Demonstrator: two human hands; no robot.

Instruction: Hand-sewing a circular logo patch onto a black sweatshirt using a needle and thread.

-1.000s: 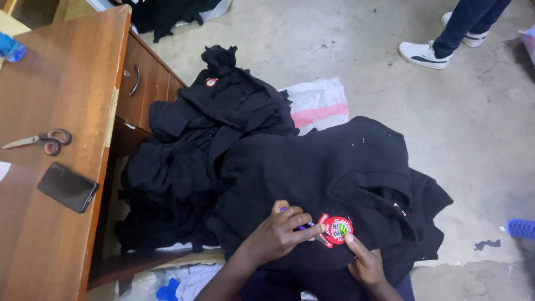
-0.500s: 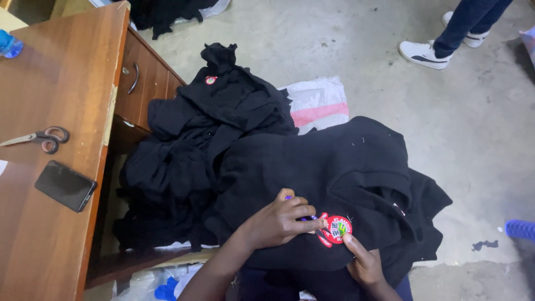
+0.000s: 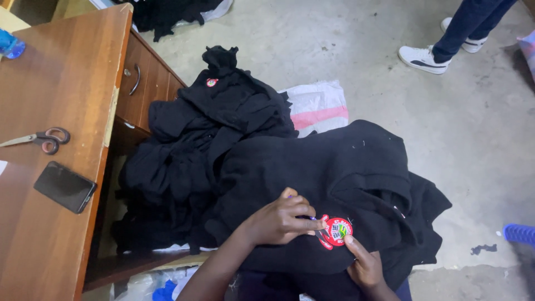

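Observation:
A black garment (image 3: pixel 334 167) lies spread over my lap, with a round red badge (image 3: pixel 336 231) on its chest. My left hand (image 3: pixel 281 219) is closed around a small purple-handled tool whose tip touches the badge's left edge. My right hand (image 3: pixel 365 265) presses down on the fabric just below the badge, one finger against its lower rim. Behind the garment a heap of more black clothes (image 3: pixel 206 139) rests on the floor, one piece showing a small red badge (image 3: pixel 211 82).
A wooden desk (image 3: pixel 61 117) stands at my left with scissors (image 3: pixel 42 139), a dark phone (image 3: pixel 64 187) and a blue object (image 3: pixel 11 44) on it. A white and pink sack (image 3: pixel 320 106) lies on the concrete floor. Another person's legs and white shoes (image 3: pixel 426 58) stand at the back right.
My left hand has shifted slightly right, bringing the tool closer to the badge. The right hand stays under the badge.

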